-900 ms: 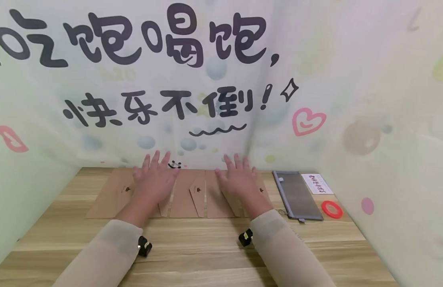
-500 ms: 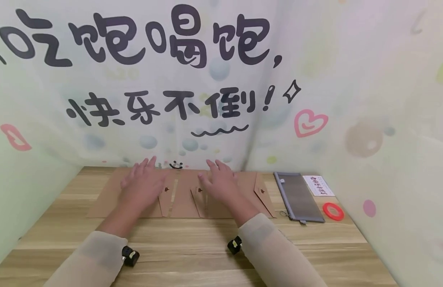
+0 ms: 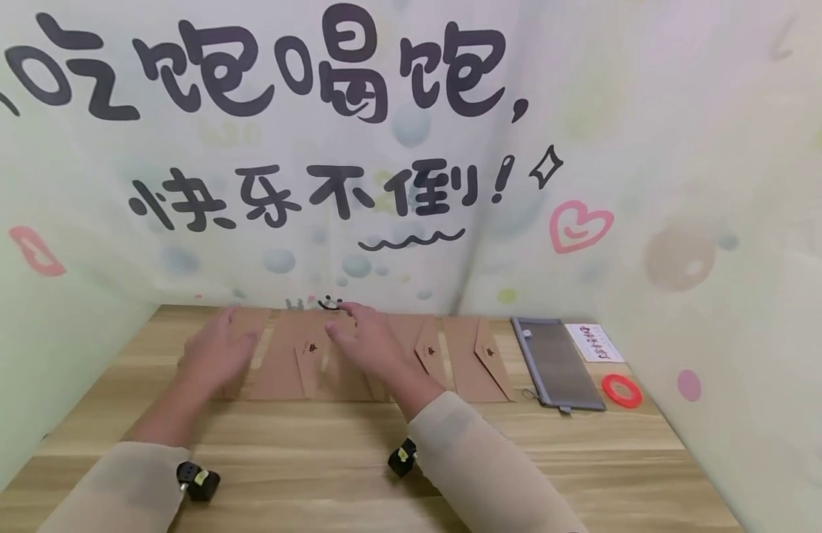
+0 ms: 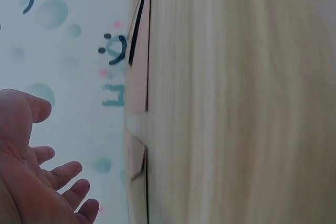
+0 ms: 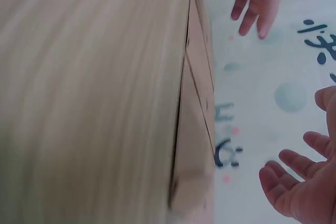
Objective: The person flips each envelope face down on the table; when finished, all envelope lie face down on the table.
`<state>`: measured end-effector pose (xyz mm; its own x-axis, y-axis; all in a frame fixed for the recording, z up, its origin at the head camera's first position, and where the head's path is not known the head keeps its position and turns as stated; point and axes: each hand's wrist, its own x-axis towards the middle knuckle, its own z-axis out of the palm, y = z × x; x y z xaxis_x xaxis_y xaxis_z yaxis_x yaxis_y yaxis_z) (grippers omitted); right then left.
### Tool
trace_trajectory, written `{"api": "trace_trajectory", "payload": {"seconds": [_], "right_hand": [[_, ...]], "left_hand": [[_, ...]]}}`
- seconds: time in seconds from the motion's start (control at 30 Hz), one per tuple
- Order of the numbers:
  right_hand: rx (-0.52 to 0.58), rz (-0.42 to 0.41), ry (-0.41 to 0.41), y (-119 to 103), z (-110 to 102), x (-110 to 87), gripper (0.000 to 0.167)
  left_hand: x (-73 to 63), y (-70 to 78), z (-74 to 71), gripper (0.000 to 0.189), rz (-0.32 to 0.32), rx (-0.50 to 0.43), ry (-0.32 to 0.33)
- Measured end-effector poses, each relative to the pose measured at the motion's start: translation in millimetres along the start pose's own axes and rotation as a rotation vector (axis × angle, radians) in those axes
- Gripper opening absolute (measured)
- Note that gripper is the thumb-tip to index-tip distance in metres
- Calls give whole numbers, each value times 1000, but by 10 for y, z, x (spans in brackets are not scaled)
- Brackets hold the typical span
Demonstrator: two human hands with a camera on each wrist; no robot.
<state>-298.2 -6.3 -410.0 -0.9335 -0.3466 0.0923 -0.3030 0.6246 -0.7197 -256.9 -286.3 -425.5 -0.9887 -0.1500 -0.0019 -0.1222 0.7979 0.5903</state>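
Several brown kraft-paper envelopes lie side by side along the back of the table, small dark prints on their flaps. The left hand [image 3: 217,352] is over the leftmost envelope [image 3: 251,326], fingers spread and holding nothing. Over the middle of the row is the right hand [image 3: 367,340], also spread and empty, partly hiding an envelope beneath it. To its right, the rightmost envelope [image 3: 467,363] is fully visible, its flap edge slightly raised. Both wrist views show relaxed fingers apart from the envelopes: the left hand [image 4: 31,166] in one, the right hand [image 5: 310,182] in the other.
Right of the row lies a grey mesh zip pouch [image 3: 560,363], with a white printed card [image 3: 593,342] and a red ring [image 3: 621,391] beside it. A printed cloth [image 3: 411,274] rises directly behind the table [image 3: 331,459] and at both sides.
Both hands have moved left along the row, the left one farther. The envelopes on the right are now uncovered, while the leftmost one is partly hidden. The camera view has shifted slightly.
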Motion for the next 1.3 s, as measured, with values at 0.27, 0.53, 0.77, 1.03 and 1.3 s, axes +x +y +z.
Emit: {"api": "trace_trajectory", "payload": {"seconds": [0.27,0.53,0.77,1.03,1.3], "right_hand": [[320,8,-52,-191,384,-51,49],[413,33,-71,-432,795,-35,40],[577,92,-85,-658,1025,72,33],[771,211,-154,-796,1181,86,36],[860,281,-172,-854,1230,63,40]], "left_hand": [[-48,-355,-121,82,-17,-19,-17],[-99,-485,-291,82,-104,-28,-102],[-44,-545,-366,88,-113,-28,-177],[-37,-523,-365,87,-89,-23,-232],[-85,-504,-329,82,-59,14,-238]]}}
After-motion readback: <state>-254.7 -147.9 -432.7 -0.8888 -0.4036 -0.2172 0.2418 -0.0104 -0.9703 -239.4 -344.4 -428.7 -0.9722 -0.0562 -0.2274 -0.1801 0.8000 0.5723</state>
